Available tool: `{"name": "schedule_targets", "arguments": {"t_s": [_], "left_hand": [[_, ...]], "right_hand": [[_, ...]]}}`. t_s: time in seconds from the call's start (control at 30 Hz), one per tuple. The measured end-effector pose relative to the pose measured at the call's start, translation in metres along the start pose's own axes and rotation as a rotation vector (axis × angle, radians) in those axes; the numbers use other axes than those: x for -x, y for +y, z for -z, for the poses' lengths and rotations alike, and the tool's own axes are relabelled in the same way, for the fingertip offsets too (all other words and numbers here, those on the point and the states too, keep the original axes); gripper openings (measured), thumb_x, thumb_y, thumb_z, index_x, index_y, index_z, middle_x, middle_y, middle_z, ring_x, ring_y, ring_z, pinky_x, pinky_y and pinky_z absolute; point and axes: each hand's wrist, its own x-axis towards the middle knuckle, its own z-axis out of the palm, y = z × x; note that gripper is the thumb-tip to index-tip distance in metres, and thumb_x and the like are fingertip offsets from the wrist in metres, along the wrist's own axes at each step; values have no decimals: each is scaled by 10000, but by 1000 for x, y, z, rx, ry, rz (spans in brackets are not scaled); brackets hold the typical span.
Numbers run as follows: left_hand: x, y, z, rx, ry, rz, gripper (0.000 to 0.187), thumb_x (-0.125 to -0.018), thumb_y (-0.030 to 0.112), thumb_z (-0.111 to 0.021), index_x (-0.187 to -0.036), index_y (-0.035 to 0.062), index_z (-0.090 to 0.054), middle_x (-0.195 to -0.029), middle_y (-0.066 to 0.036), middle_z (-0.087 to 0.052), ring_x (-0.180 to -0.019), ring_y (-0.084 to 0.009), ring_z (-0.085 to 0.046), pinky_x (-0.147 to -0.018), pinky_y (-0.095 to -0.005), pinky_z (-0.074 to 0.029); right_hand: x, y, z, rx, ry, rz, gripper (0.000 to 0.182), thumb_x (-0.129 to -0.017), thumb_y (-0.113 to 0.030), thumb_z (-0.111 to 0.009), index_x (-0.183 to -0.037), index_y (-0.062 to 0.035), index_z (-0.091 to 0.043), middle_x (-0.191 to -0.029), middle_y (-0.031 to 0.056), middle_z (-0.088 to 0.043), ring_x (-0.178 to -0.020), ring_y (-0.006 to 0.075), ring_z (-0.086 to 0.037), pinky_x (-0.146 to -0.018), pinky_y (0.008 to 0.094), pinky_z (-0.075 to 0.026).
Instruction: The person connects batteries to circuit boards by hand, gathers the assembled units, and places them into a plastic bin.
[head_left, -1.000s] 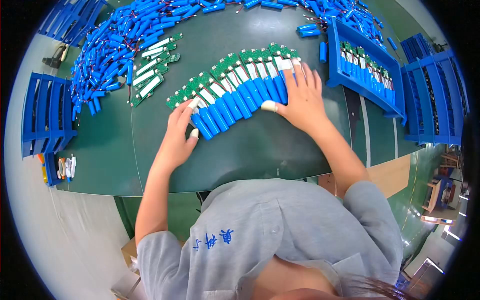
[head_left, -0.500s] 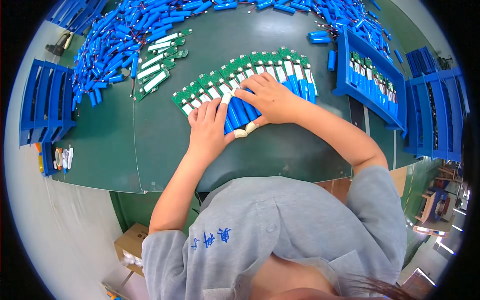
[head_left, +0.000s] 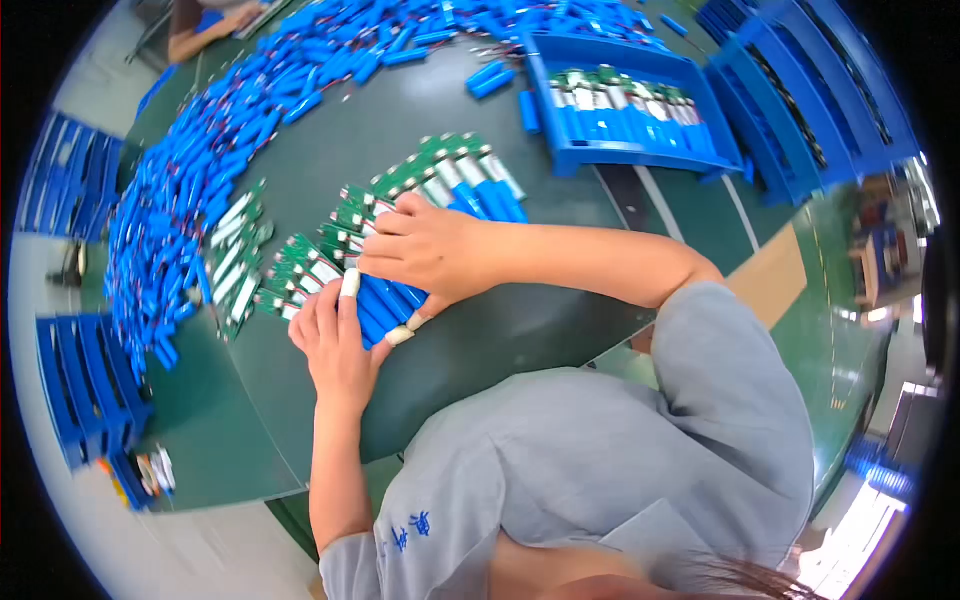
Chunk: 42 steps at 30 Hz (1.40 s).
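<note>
Hands meet on our row of battery packs (head_left: 385, 300). Our right hand (head_left: 425, 245) grasps several; our left hand (head_left: 335, 335) presses them, fingers extended.

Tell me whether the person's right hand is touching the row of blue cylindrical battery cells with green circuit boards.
Touching. The head view shows the right hand lying flat across the row of blue battery cells, its fingers pressed onto them with no gap.
</note>
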Motion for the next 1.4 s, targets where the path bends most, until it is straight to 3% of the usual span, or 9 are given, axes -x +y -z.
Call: {"name": "schedule_targets", "arguments": {"t_s": [0.4, 0.8, 0.9, 1.03, 1.1, 1.17, 1.23, 1.33, 1.4], "left_hand": [[-254, 185, -77, 254, 175, -722, 772, -638, 306, -801, -1308, 93, -483, -1250, -85, -510, -1157, -289, -474, -937, -470, -361], [-288, 184, -81, 317, -712, -634, 531, -960, 346, -516, -1363, 7, -452, -1429, -208, -422, -1310, -352, -421, -1102, -410, -320], [-290, 150, -73, 678, -455, -596, 484, -976, 275, -506, -1368, -3, -445, -1416, -171, -463, -1319, -295, -433, -1105, -370, -316], [-259, 83, -47, 962, -252, -100, 479, -985, 230, -481, -1410, 21, -413, -1381, -159, -503, -1288, -226, -470, -1072, -350, -358], [-217, 57, -61, 918, -201, 80, 548, -916, 183, -598, -1404, 20, -411, -1339, -172, -509, -1235, -284, -492, -1052, -381, -388], [-165, 50, -60, 447, -123, -210, 774, -759, 189, -762, -1415, 32, -381, -1387, -179, -453, -1272, -315, -447, -1082, -402, -342], [-124, 65, -50, 405, -222, -159, 997, -600, 351, -858, -1410, 33, -371, -1379, -198, -426, -1290, -378, -387, -1075, -449, -321], [-92, 70, -52, 235, -164, -153, 1057, -555, 456, -856, -1393, 25, -378, -1364, -188, -428, -1279, -385, -376, -1056, -481, -300], [-85, 71, -59, 195, -166, -85, 1060, -557, 507, -843, -1381, 22, -386, -1372, -167, -426, -1276, -373, -372, -1054, -491, -277]], "right_hand": [[223, 102, 145, 430, 104, -579, 748, -683, -509, -765, -1228, -63, -515, -1208, 115, -526, -1156, 309, -459, -975, 426, -346], [247, 134, 125, -32, -185, -734, 716, -830, -497, -654, -1320, -23, -432, -1271, 173, -440, -1208, 357, -405, -1041, 447, -336], [243, 112, 134, -115, -150, -826, 719, -910, -508, -557, -1373, 14, -383, -1373, 221, -411, -1305, 371, -370, -1099, 443, -301], [238, 95, 136, -169, -97, -916, 637, -966, -460, -478, -1380, 16, -390, -1433, 240, -383, -1364, 367, -336, -1131, 421, -271], [237, 97, 132, -141, -115, -925, 626, -969, -453, -476, -1381, 12, -398, -1447, 239, -370, -1380, 362, -318, -1138, 413, -262], [230, 93, 133, -110, -151, -928, 624, -973, -456, -467, -1384, 8, -400, -1460, 237, -357, -1394, 360, -298, -1141, 408, -261], [225, 87, 125, -11, -106, -1011, 627, -939, -447, -539, -1369, -6, -422, -1443, 236, -380, -1371, 367, -329, -1124, 425, -287], [202, 68, 116, 405, 110, -869, 676, -856, -435, -653, -1343, -13, -449, -1399, 230, -427, -1316, 384, -385, -1093, 449, -326], [170, 44, 102, 187, 133, -633, 813, -684, -417, -789, -1320, -26, -467, -1312, 197, -490, -1235, 372, -454, -1042, 453, -377]]}}
